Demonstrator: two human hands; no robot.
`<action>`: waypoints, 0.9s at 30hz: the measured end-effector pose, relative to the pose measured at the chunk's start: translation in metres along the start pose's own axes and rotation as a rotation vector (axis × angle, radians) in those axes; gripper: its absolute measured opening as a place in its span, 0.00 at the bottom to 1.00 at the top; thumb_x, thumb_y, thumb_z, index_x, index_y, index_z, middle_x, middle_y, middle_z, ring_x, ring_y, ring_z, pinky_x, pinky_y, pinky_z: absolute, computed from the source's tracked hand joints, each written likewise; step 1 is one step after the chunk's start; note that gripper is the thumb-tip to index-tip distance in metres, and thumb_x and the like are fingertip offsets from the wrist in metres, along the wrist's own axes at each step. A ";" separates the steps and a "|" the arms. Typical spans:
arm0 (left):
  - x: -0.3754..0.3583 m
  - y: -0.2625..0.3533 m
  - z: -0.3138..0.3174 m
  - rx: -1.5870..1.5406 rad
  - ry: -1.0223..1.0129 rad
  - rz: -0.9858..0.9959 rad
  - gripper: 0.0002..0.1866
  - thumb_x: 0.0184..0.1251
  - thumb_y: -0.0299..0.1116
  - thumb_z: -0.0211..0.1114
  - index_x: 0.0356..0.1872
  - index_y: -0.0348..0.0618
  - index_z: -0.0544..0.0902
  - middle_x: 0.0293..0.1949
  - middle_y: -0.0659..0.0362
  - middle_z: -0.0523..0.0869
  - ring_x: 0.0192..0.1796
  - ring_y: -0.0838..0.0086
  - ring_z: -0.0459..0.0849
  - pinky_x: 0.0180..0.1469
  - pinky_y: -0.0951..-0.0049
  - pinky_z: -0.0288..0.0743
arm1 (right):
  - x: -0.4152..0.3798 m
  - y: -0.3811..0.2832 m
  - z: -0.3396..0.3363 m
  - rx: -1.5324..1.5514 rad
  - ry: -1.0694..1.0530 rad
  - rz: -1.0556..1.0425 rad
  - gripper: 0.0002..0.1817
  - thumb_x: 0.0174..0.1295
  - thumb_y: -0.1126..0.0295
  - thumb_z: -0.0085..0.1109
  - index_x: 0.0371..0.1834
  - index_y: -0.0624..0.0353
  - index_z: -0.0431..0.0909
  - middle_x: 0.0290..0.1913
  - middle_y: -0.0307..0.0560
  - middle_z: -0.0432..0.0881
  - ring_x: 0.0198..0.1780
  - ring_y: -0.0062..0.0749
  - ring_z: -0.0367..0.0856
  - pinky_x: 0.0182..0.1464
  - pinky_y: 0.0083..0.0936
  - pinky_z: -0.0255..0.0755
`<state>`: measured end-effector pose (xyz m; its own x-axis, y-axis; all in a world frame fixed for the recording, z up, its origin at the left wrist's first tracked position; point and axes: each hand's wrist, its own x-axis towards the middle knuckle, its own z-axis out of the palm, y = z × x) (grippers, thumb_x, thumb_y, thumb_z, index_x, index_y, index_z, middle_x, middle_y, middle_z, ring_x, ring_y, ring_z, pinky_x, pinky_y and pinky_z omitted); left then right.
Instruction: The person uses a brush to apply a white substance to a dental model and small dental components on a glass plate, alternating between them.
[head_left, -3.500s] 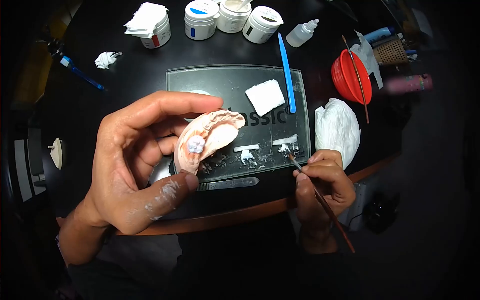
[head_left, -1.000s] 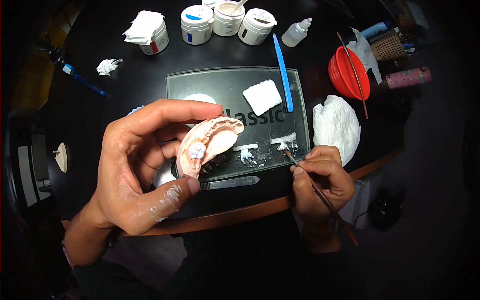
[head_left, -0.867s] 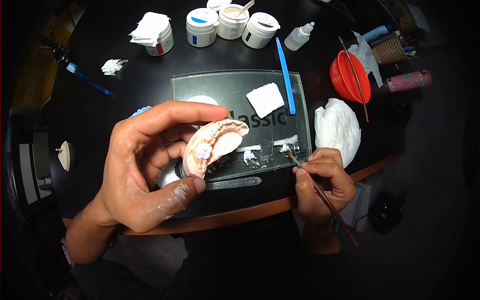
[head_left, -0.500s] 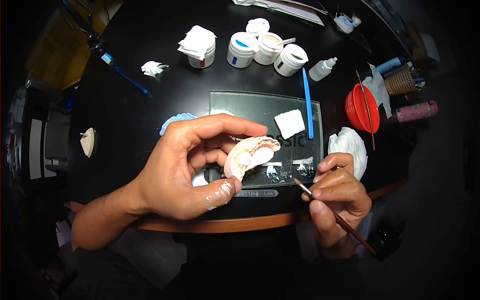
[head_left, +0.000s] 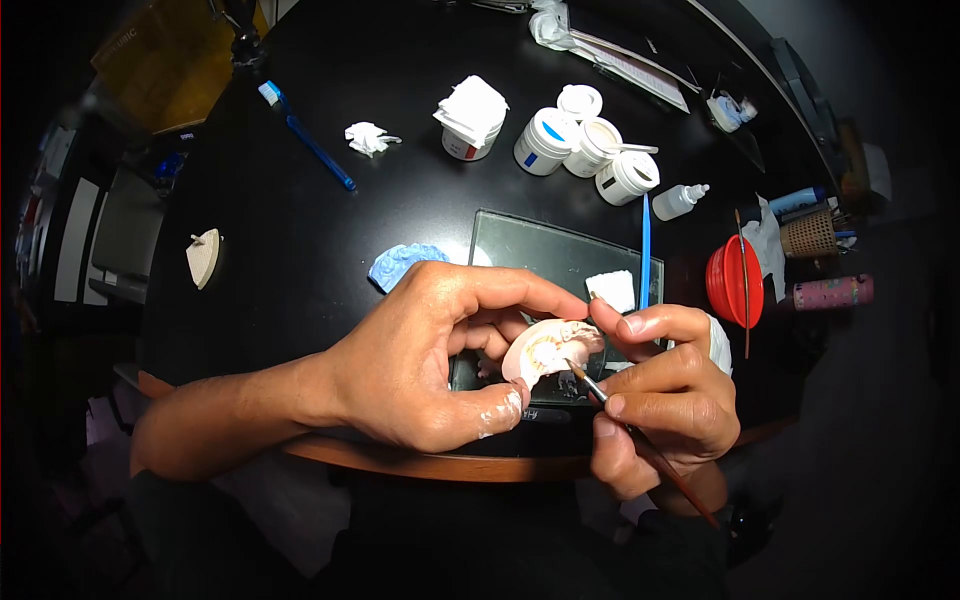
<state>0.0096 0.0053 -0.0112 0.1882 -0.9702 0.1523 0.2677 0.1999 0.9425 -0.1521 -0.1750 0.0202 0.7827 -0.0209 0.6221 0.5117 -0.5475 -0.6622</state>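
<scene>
Above the glass mixing slab [head_left: 540,245], the left hand [head_left: 420,375] clamps the pink dental cast [head_left: 548,347] between thumb and forefinger. The right hand [head_left: 660,400] pinches a fine brush [head_left: 640,445], its tip touching the cast. A slight tremor could smear the wet build-up, since neither hand appears braced.

Round black table [head_left: 300,230] with wooden edge, seen from above.
On it: glass slab [head_left: 530,250], blue cast [head_left: 400,264], blue toothbrush [head_left: 308,136], crumpled tissue [head_left: 368,137], white jars [head_left: 585,150] (one open), dropper bottle [head_left: 680,201], red bowl [head_left: 730,282].
</scene>
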 end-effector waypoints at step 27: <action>0.003 -0.007 0.000 -0.004 0.013 0.045 0.33 0.55 0.21 0.63 0.67 0.22 0.78 0.65 0.37 0.84 0.70 0.55 0.83 0.76 0.58 0.73 | -0.010 0.003 -0.002 -0.148 -0.052 -0.046 0.11 0.53 0.74 0.81 0.38 0.61 0.88 0.36 0.45 0.88 0.54 0.49 0.86 0.52 0.35 0.86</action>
<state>0.0083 0.0011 -0.0169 0.2126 -0.9583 0.1908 0.2620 0.2440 0.9337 -0.1589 -0.1777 0.0127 0.7789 0.0482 0.6253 0.4925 -0.6642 -0.5624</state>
